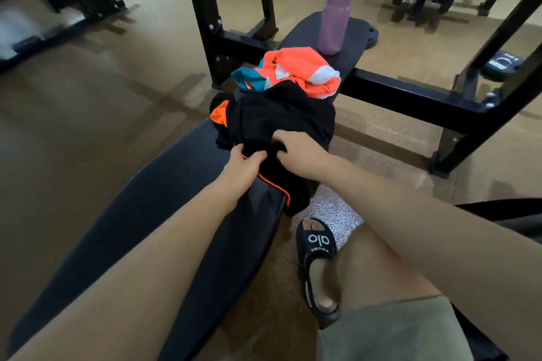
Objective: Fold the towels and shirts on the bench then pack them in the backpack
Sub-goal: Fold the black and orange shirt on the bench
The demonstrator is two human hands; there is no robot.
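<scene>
A crumpled black shirt with orange trim [275,117] lies heaped across the middle of the black padded bench [176,179]. My left hand [245,163] grips its near edge by the orange seam. My right hand [299,152] pinches the black fabric just to the right of the left hand. Behind the black shirt sits a bunched orange, teal and white garment [296,70]. No backpack is in view.
A purple water bottle [337,9] stands upright on the bench's far end. The black rack frame [410,97] crosses behind and to the right. My foot in a black slide sandal [318,246] rests on the floor right of the bench. Weight plates stand at the back right.
</scene>
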